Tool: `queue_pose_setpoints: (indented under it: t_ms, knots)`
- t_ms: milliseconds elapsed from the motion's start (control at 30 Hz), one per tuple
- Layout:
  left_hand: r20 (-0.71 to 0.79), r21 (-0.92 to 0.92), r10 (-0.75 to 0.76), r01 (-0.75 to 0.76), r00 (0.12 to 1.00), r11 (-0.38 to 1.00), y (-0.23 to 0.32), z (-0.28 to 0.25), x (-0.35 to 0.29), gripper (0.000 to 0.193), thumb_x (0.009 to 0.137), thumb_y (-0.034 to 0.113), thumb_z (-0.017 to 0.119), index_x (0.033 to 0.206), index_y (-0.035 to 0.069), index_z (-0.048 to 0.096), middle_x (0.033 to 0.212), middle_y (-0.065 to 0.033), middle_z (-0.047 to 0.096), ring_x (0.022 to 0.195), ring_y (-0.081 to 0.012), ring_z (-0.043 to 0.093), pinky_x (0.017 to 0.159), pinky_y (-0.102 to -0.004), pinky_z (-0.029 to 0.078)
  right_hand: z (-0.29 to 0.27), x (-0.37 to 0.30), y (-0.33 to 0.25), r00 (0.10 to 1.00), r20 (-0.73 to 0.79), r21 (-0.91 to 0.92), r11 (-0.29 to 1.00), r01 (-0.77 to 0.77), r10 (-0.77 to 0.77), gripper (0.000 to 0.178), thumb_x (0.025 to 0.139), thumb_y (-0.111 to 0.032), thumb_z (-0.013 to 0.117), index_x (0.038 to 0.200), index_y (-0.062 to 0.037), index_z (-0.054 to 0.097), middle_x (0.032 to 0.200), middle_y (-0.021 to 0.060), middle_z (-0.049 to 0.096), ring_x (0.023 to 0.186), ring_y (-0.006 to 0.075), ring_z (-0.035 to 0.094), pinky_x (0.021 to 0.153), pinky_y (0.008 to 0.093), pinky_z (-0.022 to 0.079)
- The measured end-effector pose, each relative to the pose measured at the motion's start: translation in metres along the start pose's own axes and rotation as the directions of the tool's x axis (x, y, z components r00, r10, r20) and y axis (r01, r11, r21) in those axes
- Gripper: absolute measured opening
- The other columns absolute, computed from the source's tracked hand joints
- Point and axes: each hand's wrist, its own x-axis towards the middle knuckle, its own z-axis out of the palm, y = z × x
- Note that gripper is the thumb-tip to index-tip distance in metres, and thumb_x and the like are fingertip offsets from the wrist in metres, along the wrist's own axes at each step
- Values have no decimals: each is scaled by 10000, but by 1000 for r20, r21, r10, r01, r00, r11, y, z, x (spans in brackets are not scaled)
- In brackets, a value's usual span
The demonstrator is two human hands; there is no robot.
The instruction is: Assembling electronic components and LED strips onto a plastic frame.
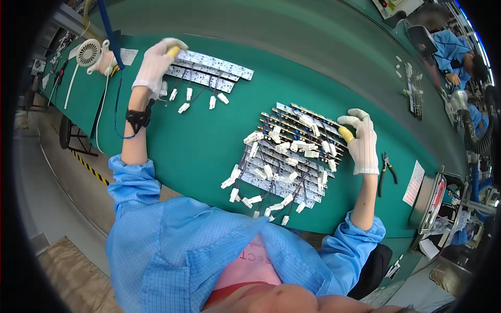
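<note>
My left hand (156, 65), in a white glove with a yellow thumb cover, is closed on the left end of a circuit board strip (219, 63). More strips lie just below it, with white connectors (212, 102) on dark wires. My right hand (361, 141), gloved the same way, has its thumb and fingers around the right end of the top strip (317, 115) in a larger stack. Below that, pale circuit board strips (282, 185) lie side by side, with many white connectors (297, 146) spread over them. Both hands' fingertips are partly hidden.
Black-and-yellow cutters (385, 169) lie right of my right hand, near a sheet of labels (414, 182) and a metal-edged tray (430, 203). A small white fan (90, 53) and a blue cord (116, 57) are at left. Across the green table (209, 151), another person (451, 52) sits.
</note>
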Motion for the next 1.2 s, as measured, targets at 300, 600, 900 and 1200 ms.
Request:
queue_pose_setpoints:
  t_ms: [300, 600, 900, 1200]
  knots:
    - [58, -555, 282, -204, 958, 807, 120, 42, -74, 619, 927, 486, 438, 1293, -13, 454, 960, -107, 646, 1045, -202, 542, 950, -379, 371, -30, -13, -67, 918, -372, 551, 829, 96, 141, 135, 896, -4, 511, 1018, 19, 565, 1038, 157, 605, 764, 214, 658, 716, 312, 550]
    - [570, -747, 328, 308, 753, 589, 137, 71, -102, 501, 936, 257, 551, 1300, -48, 392, 952, -129, 634, 868, -163, 622, 850, -311, 470, -29, -31, -109, 970, -19, 943, 328, -64, 242, 448, 814, -142, 705, 1182, 12, 501, 1038, 154, 619, 1000, 221, 613, 790, 293, 532]
    - [259, -433, 413, -277, 873, 858, 124, 78, -106, 502, 720, 401, 720, 1040, 21, 648, 898, -107, 680, 1004, -271, 615, 970, -405, 426, -37, -36, -96, 941, 199, 870, 393, -298, 272, 471, 864, -237, 655, 1193, 52, 482, 603, 45, 556, 457, 81, 480, 470, 189, 398]
    - [157, -522, 509, -367, 847, 770, 116, 80, -106, 543, 715, 455, 708, 1008, 2, 648, 932, -112, 668, 974, -236, 614, 1003, -463, 402, -39, -38, -91, 956, 192, 890, 372, -264, 220, 477, 847, -255, 670, 1165, 54, 494, 753, 30, 597, 464, 46, 424, 484, 177, 337]
